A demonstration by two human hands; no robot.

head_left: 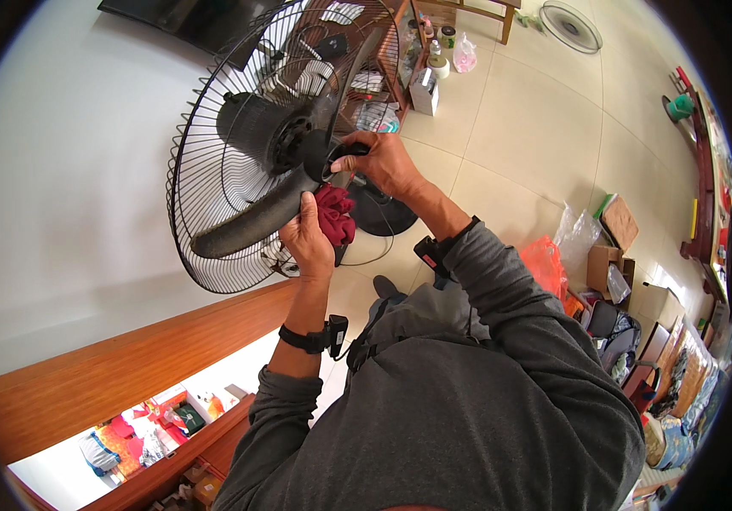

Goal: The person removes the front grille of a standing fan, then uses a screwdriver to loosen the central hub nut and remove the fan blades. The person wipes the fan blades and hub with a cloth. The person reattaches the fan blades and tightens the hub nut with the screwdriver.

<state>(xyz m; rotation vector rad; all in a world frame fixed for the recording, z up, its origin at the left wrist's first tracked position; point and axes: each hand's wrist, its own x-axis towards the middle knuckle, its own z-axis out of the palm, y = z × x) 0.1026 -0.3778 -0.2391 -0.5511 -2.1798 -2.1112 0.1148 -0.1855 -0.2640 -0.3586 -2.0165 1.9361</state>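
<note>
In front of me stands a black fan with its blades uncovered and its round rear wire grille (180, 183) behind them. My left hand (308, 241) grips the inner end of the lower fan blade (251, 217), thumb on the blade's face. The fingers of my right hand (387, 163) are closed at the fan hub (316, 153), pinching a black part there; its exact shape is partly hidden by the fingers. A crumpled maroon cloth (336, 220) is bunched just right of my left hand, and I cannot tell whether that hand also holds it. Below is the round black fan base (383, 209).
A round wire grille (570, 27) lies on the tiled floor at the far right. A cluttered wooden cabinet (357, 17) stands behind the fan, with a white box (424, 92) beside it. At right are a red plastic bag (543, 264) and cardboard boxes (604, 271). A wooden ledge (127, 349) runs lower left.
</note>
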